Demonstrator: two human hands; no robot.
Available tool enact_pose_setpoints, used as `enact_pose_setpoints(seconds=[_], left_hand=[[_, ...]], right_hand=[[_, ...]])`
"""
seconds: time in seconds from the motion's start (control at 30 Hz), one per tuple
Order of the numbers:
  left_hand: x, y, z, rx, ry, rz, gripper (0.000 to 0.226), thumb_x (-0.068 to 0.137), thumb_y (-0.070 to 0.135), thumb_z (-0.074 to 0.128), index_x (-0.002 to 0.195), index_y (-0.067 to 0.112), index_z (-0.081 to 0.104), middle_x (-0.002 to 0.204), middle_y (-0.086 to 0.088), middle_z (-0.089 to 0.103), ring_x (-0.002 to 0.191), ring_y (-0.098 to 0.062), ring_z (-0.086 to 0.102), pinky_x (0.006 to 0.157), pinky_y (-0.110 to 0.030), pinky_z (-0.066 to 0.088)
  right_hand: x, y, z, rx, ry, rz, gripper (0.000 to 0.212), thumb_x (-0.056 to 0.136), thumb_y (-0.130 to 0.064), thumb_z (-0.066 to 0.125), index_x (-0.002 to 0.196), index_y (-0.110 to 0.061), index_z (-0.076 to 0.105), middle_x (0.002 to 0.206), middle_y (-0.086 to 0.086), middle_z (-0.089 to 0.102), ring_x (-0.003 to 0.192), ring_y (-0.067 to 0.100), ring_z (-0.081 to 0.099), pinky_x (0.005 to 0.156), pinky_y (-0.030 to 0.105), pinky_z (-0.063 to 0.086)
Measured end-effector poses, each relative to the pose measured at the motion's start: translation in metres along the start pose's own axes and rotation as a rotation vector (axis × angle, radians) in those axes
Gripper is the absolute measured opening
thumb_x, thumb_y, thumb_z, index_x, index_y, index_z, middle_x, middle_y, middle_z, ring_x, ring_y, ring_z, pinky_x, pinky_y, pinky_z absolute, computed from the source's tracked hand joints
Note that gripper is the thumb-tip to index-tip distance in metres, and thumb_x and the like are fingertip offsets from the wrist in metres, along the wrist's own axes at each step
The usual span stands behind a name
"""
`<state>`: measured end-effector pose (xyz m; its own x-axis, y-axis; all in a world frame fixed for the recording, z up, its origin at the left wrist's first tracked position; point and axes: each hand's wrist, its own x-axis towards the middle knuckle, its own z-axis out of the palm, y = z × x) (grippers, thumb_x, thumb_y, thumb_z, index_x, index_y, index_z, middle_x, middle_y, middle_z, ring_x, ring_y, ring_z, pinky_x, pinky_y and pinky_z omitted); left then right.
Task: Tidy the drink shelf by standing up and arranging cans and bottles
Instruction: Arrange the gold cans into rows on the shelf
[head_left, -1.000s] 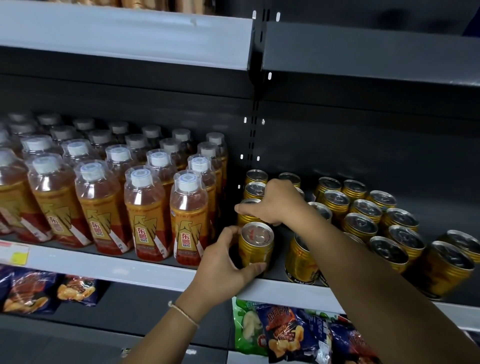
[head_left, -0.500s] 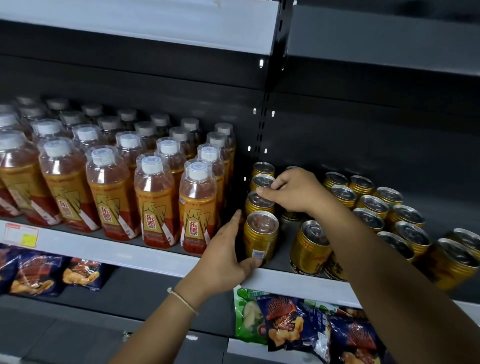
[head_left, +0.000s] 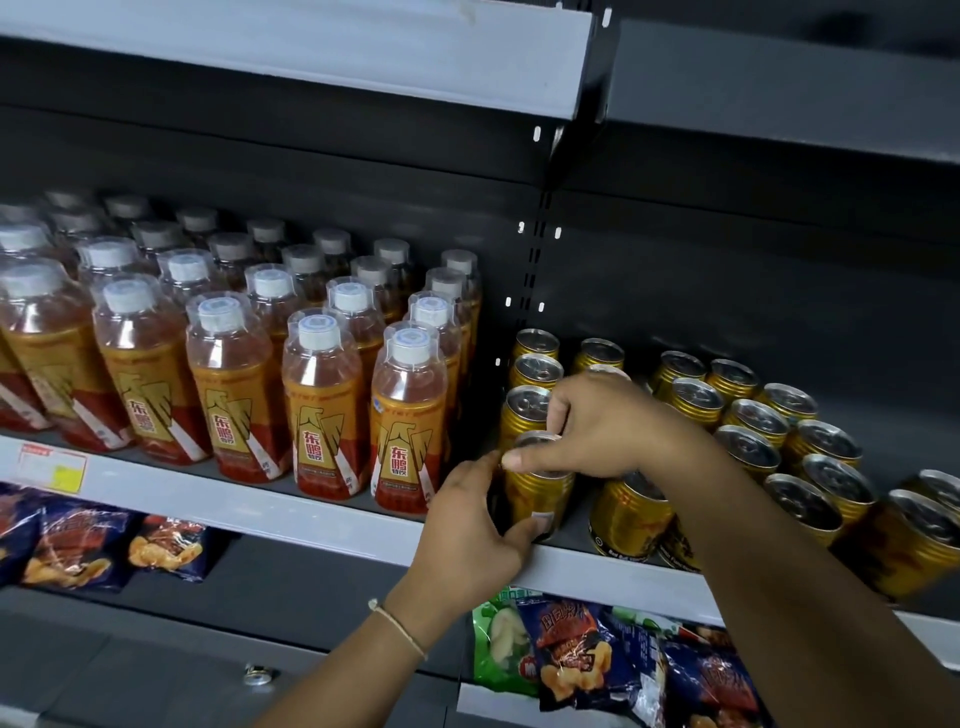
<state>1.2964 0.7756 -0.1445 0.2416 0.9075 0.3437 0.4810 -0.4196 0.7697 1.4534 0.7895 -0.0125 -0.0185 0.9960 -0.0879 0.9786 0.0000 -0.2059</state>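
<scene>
Up front, gold ribbed metal can (head_left: 537, 491) upright at grey shelf's (head_left: 311, 506) front lip, long axis vertical, silver top up. Orange-labelled clear plastic bottles (head_left: 322, 410) packed at 9 o'clock; more gold cans (head_left: 753, 421) crowd 3 o'clock, front ones tilted. Left hand (head_left: 475, 530) grips can's side from 7 o'clock. Right hand (head_left: 605, 423) pinches can's rim from 1 o'clock. Snack bags (head_left: 587, 649) on lower shelf at 6 o'clock.

Dark metal shelving w/ slotted upright (head_left: 540, 270), grey shelf edges (head_left: 291, 506), dim light
</scene>
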Motion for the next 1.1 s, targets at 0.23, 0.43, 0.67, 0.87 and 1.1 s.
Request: enact_pose_setpoints(seconds=[0.23, 0.43, 0.67, 0.87, 1.1], left_hand=[[0.002, -0.007, -0.006, -0.014, -0.031, 0.026, 0.092, 0.069, 0.041, 0.085, 0.146, 0.018, 0.041, 0.127, 0.014, 0.044, 0.115, 0.005, 0.037, 0.093, 0.008, 0.017], [0.006, -0.014, -0.015, -0.086, -0.17, -0.006, 0.084, 0.077, 0.026, 0.081, 0.149, 0.026, 0.036, 0.143, 0.012, 0.046, 0.131, -0.005, 0.044, 0.109, -0.021, 0.038], [0.01, -0.007, -0.009, -0.137, -0.142, 0.003, 0.086, 0.069, 0.045, 0.084, 0.143, 0.026, 0.045, 0.132, 0.016, 0.057, 0.121, 0.003, 0.051, 0.1, -0.011, 0.041], [0.009, 0.0, -0.001, -0.139, -0.059, -0.015, 0.078, 0.067, 0.049, 0.083, 0.134, 0.027, 0.05, 0.119, 0.015, 0.064, 0.109, -0.002, 0.059, 0.095, -0.025, 0.051], [0.012, 0.0, 0.002, -0.059, 0.002, -0.017, 0.076, 0.069, 0.045, 0.082, 0.134, 0.029, 0.047, 0.123, 0.012, 0.062, 0.112, -0.005, 0.056, 0.097, -0.024, 0.047]], right_hand=[[-0.01, -0.002, 0.004, 0.176, 0.026, -0.035, 0.049, 0.054, -0.05, 0.093, 0.087, -0.029, 0.063, 0.093, -0.007, 0.062, 0.082, 0.013, 0.061, 0.067, 0.039, 0.057], [-0.008, 0.018, 0.003, 0.312, -0.051, -0.06, 0.051, 0.059, -0.027, 0.098, 0.095, -0.037, 0.063, 0.107, -0.018, 0.063, 0.098, 0.002, 0.062, 0.074, 0.027, 0.057], [-0.01, 0.016, 0.007, 0.324, -0.025, -0.14, 0.049, 0.062, -0.026, 0.097, 0.095, -0.039, 0.064, 0.102, -0.018, 0.064, 0.093, 0.0, 0.064, 0.067, 0.018, 0.054], [-0.018, 0.013, 0.013, 0.326, 0.057, -0.124, 0.053, 0.06, -0.035, 0.096, 0.101, -0.035, 0.063, 0.104, -0.014, 0.066, 0.091, 0.003, 0.066, 0.078, 0.031, 0.061], [-0.03, 0.032, 0.02, 0.373, 0.186, -0.126, 0.045, 0.064, -0.043, 0.092, 0.101, -0.036, 0.068, 0.1, -0.021, 0.068, 0.094, -0.007, 0.063, 0.081, 0.026, 0.059]])
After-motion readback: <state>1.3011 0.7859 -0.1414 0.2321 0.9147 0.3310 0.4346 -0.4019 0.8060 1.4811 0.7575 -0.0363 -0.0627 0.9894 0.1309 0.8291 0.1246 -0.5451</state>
